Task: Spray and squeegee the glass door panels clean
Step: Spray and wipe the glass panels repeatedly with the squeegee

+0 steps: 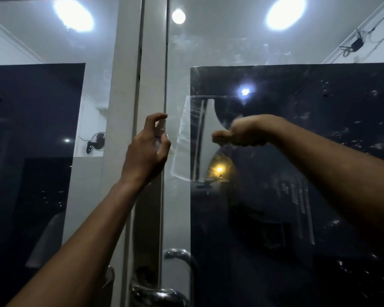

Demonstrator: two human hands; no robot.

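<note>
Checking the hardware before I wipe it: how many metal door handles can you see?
2. One curved handle sits low on the right glass panel beside the frame; another handle lies at the bottom edge, partly cut off. More may be hidden below.

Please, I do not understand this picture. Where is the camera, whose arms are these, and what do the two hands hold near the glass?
The single picture comes from a camera worn on a person's head, looking forward at their own bare arms. In front stand tall glass door panels in a white frame, with shiny metal handles below. The left hand curls round a small clear spray bottle, one finger on top. The right hand grips a white squeegee with a wide blade, held at the right-hand panel. Droplets and streaks show on that glass. The bright spots are lamp reflections.
</note>
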